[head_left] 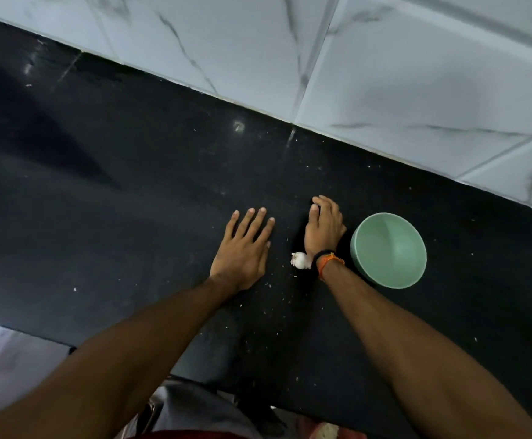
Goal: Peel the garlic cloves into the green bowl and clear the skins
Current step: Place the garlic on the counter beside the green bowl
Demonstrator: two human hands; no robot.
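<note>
Black stone countertop (131, 185) is filling most of the head view, and it is carrying a scatter of pale flecks and specks across its surface. White marbled wall tiles (385, 74) are running along its far edge.

Green bowl (389, 250) is sitting upright on the countertop at the right; its pale green inside is showing no contents from this angle. A garlic bulb (301, 260), white and papery with a lumpy outline, is lying on the countertop between the two forearms, and its right side is passing behind the right wrist.

Left hand (242, 248) is lying flat, palm down, with fingers straight and slightly spread, pressing on the countertop and grasping nothing. It is sitting near the garlic bulb but apart from it, to the bulb's left.

Right hand (325, 228) is resting on the countertop with fingers curled under; whether they are holding anything cannot be told. A black and orange wristband (326, 258) is circling its wrist, just beside the garlic bulb. The green bowl is lying just to the right of this hand, not touching it.
</note>
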